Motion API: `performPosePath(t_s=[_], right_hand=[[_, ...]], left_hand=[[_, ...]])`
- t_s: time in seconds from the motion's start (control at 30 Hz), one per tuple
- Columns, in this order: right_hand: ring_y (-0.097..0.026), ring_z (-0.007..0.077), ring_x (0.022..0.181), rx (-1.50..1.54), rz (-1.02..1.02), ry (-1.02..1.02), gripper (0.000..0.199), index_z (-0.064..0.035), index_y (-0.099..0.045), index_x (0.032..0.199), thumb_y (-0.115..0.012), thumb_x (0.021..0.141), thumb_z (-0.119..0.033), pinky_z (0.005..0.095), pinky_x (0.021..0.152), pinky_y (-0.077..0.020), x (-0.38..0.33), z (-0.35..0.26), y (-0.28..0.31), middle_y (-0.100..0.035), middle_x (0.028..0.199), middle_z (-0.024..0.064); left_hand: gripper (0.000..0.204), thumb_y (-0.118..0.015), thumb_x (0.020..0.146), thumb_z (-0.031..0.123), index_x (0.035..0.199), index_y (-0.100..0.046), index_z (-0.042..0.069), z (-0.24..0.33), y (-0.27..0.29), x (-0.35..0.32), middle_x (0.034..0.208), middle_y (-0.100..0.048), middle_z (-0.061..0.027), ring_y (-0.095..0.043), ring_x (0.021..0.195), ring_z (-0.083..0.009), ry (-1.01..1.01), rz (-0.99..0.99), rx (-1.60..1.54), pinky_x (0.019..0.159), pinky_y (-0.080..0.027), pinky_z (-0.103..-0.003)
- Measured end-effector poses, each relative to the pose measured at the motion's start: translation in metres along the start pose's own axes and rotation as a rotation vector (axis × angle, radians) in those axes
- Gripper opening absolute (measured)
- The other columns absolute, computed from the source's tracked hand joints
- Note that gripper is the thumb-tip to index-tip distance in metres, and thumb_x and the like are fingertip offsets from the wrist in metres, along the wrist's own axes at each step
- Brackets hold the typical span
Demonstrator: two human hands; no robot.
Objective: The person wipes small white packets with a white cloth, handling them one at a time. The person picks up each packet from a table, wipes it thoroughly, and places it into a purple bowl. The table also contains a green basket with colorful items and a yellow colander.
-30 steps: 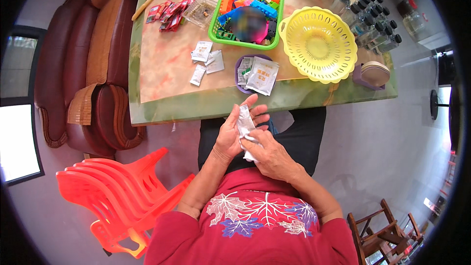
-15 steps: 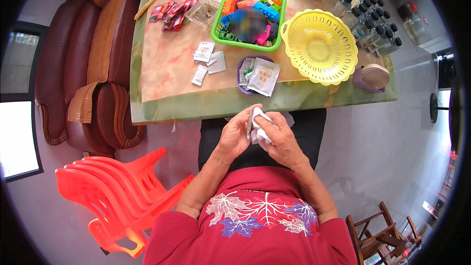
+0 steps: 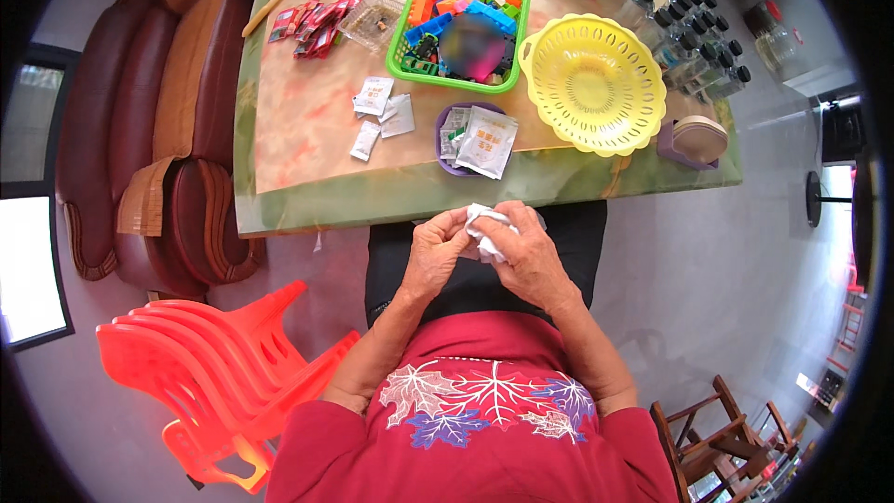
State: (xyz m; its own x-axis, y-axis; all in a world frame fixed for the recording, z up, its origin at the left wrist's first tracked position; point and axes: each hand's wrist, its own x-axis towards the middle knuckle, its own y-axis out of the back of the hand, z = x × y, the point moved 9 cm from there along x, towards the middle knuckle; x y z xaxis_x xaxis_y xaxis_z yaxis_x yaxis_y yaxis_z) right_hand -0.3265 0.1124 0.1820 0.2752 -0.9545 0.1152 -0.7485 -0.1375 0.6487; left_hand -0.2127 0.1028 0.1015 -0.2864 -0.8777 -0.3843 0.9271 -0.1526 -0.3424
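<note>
Pinched tight between left hand (image 3: 436, 247) and right hand (image 3: 523, 251), small white sachet (image 3: 484, 222), poking up toward table edge (image 3: 391, 210).

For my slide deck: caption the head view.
Both hands, left hand and right hand, pinch a small white packet below the green-edged table.
</note>
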Motion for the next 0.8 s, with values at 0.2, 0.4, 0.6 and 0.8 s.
performPosePath(t_s=[0.2, 0.4, 0.6, 0.8], right_hand=[[-0.051, 0.0366, 0.100, -0.053, 0.148, -0.074, 0.051, -0.0049, -0.056, 0.115, -0.062, 0.066, 0.004, 0.0422, 0.084, -0.0468, 0.000, 0.020, 0.011, -0.051, 0.110, 0.0166], [-0.052, 0.0362, 0.098, -0.222, 0.044, -0.028, 0.052, -0.0022, -0.053, 0.120, -0.063, 0.069, 0.000, 0.0417, 0.084, -0.0469, 0.000, 0.005, -0.028, -0.050, 0.113, 0.0193], [-0.053, 0.0375, 0.094, 0.026, -0.082, 0.035, 0.047, -0.0018, -0.052, 0.119, -0.064, 0.074, -0.001, 0.0425, 0.080, -0.0466, -0.020, 0.003, -0.033, -0.050, 0.110, 0.0193], [-0.054, 0.0366, 0.096, 0.189, -0.079, -0.053, 0.046, -0.0036, -0.054, 0.118, -0.064, 0.074, 0.003, 0.0380, 0.083, -0.0463, -0.021, 0.013, -0.032, -0.051, 0.108, 0.0198]], left_hand=[[0.030, -0.053, 0.093, 0.007, 0.121, -0.047, 0.000, -0.015, 0.007, 0.002, 0.114, -0.061, -0.0125, -0.064, 0.096, -0.0195, 0.151, 0.111, -0.358, 0.078, -0.055, -0.034], [0.028, -0.051, 0.094, 0.006, 0.121, -0.047, 0.000, -0.031, 0.009, 0.014, 0.113, -0.059, -0.0138, -0.062, 0.098, -0.0224, 0.123, 0.134, -0.552, 0.083, -0.055, -0.037], [0.027, -0.051, 0.092, 0.000, 0.118, -0.047, -0.004, -0.016, 0.039, 0.032, 0.113, -0.059, -0.0162, -0.063, 0.098, -0.0251, 0.010, 0.280, -0.376, 0.084, -0.055, -0.037], [0.017, -0.066, 0.084, 0.003, 0.099, -0.062, -0.003, 0.018, 0.093, 0.093, 0.091, -0.066, -0.0054, -0.062, 0.081, -0.0095, -0.331, 0.499, 0.100, 0.072, -0.051, -0.024]])
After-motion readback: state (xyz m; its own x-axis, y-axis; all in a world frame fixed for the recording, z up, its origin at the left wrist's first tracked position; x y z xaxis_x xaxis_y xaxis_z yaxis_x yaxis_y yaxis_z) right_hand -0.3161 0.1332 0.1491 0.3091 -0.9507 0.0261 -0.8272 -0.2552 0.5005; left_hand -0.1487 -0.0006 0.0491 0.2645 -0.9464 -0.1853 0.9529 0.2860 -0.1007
